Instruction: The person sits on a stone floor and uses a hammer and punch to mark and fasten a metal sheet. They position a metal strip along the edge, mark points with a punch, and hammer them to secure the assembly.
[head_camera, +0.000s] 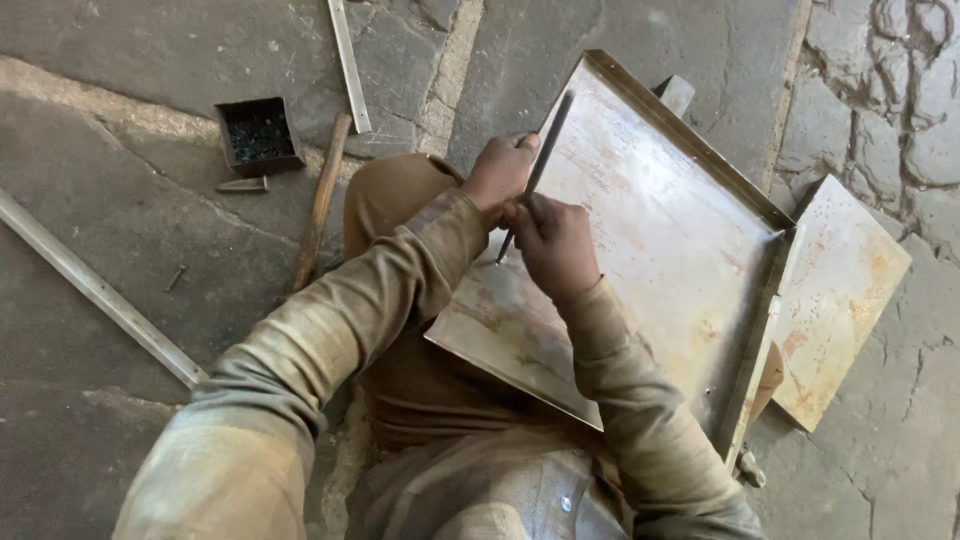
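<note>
Both hands meet over a large, shallow, square tray of dull grey sheet metal (660, 230), speckled with rust, which rests tilted across the person's lap with its near corner over the thighs and its far edge out over the stone floor (120, 330). The right hand (555, 243) is curled into a closed fist around a thin dark metal rod (535, 175), gripping it low on the shaft, knuckles turned up, the wrist bent slightly and the forearm in a worn khaki sleeve running back toward the lower right. The rod stands steeply slanted, its lower tip touching the tray surface near the left edge, its upper end leaning away over the tray. The left hand (500, 170) sits just above the right, fingers wrapped closed at the rod's middle and resting near the tray's edge, the left arm reaching in from the lower left with the elbow bent. A second, smaller rusty metal sheet (845, 300) leans against the tray's right side. On the floor to the left lie a wooden-handled hammer (320, 205), a small dark square box of nails (260, 133), and a long pale metal strip (100, 292).
</note>
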